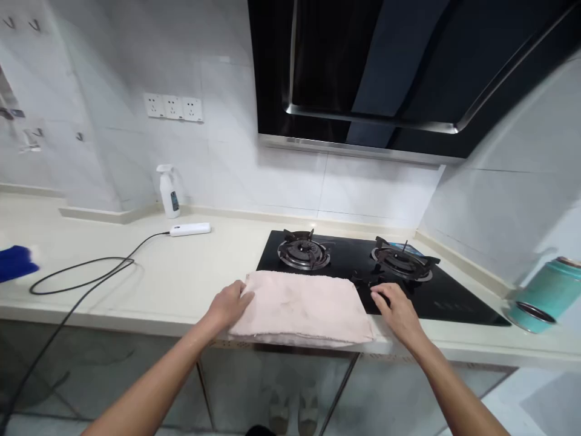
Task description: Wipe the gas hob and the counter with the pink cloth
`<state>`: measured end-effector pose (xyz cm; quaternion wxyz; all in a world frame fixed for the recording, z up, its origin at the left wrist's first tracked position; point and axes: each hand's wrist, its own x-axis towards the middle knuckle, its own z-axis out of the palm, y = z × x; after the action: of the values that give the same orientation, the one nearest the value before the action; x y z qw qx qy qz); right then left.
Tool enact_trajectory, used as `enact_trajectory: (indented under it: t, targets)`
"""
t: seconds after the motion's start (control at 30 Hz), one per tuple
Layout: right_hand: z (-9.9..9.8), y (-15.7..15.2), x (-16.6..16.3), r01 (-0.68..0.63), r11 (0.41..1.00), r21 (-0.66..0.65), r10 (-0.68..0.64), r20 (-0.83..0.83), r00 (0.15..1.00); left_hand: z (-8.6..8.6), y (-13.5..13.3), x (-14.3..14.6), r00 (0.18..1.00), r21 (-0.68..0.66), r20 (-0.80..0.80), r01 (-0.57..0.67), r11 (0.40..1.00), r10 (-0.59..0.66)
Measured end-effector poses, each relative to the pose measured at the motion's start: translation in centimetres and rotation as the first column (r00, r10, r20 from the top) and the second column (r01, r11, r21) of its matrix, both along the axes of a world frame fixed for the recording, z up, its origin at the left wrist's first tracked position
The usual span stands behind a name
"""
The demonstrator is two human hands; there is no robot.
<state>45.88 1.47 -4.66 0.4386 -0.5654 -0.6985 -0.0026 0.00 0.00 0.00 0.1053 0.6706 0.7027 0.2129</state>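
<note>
A folded pale pink towel (302, 306) lies flat on the counter's front edge, partly over the black gas hob (454, 297). My left hand (229, 306) grips the towel's left edge, fingers curled onto the cloth. My right hand (394, 309) rests just right of the towel, fingers spread and pointing toward the hob's control knob (379, 284); it holds nothing. Two burners sit behind: the left burner (303, 251) and the right burner (402, 260).
A black range hood (408, 72) hangs above. A white spray bottle (169, 192), a white power strip (190, 229) with a black cable (82, 278), a blue object (16, 263) at far left and a teal tin (544, 293) at right stand on the cream counter (136, 303).
</note>
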Motion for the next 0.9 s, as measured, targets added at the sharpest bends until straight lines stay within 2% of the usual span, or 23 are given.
enact_trajectory:
  t: [0.1, 0.17, 0.27, 0.33, 0.37, 0.43, 0.5, 0.6, 0.7, 0.77, 0.8, 0.83, 0.9]
  targets:
    - [-0.8, 1.1, 2.8, 0.12, 0.993, 0.019, -0.113, -0.215, 0.97, 0.2, 0.4, -0.3, 0.986, 0.052, 0.166, -0.018, 0.999, 0.009]
    - [-1.7, 1.4, 4.1, 0.205, 0.979, -0.018, -0.199, -0.325, 0.925, 0.5, 0.5, -0.3, 0.905, 0.086, 0.424, -0.054, 0.995, 0.013]
    - [-2.3, 1.0, 4.5, 0.227, 0.973, -0.05, -0.228, -0.395, 0.89, 1.7, 1.0, 0.1, 0.618, 0.056, 0.786, -0.085, 0.995, 0.009]
    - [-2.2, 0.5, 3.8, 0.195, 0.981, -0.017, -0.187, -0.375, 0.908, 3.0, 1.6, 1.1, 0.431, 0.019, 0.902, -0.078, 0.997, 0.016]
    - [-2.1, 0.4, 3.5, 0.181, 0.984, 0.006, -0.166, -0.357, 0.919, 3.7, 1.9, 1.9, 0.367, 0.011, 0.93, -0.068, 0.998, 0.015]
    - [-1.8, 0.1, 3.0, 0.178, 0.984, 0.034, -0.155, -0.342, 0.927, 5.0, 2.6, 4.1, 0.292, 0.029, 0.956, -0.049, 0.998, -0.013]
    - [-1.7, 0.0, 2.8, 0.204, 0.978, 0.037, -0.177, -0.361, 0.916, 6.0, 2.9, 7.2, 0.269, 0.071, 0.961, 0.005, 0.997, -0.07]
    - [-1.7, 0.0, 3.1, 0.229, 0.973, 0.025, -0.202, -0.384, 0.901, 6.5, 2.7, 12.5, 0.263, 0.109, 0.951, 0.216, 0.97, -0.165]
    - [-1.8, 0.0, 3.3, 0.231, 0.973, 0.015, -0.207, -0.386, 0.899, 6.1, 1.8, 16.6, 0.271, 0.064, 0.933, 0.519, 0.852, -0.235]
    - [-1.7, -0.1, 3.3, 0.234, 0.972, 0.014, -0.21, -0.389, 0.897, 5.5, 1.2, 17.6, 0.321, 0.011, 0.904, 0.642, 0.767, -0.282]
    - [-1.7, -0.1, 3.3, 0.234, 0.972, 0.015, -0.21, -0.388, 0.897, 5.2, 1.1, 17.5, 0.361, -0.002, 0.879, 0.656, 0.755, -0.311]
    - [-1.7, -0.2, 3.2, 0.231, 0.973, 0.018, -0.207, -0.386, 0.899, 4.9, 1.1, 17.0, 0.414, -0.002, 0.844, 0.636, 0.772, -0.339]
    - [-1.6, -0.3, 3.1, 0.217, 0.976, 0.024, -0.192, -0.375, 0.907, 4.2, 1.4, 15.3, 0.542, 0.039, 0.752, 0.531, 0.847, -0.374]
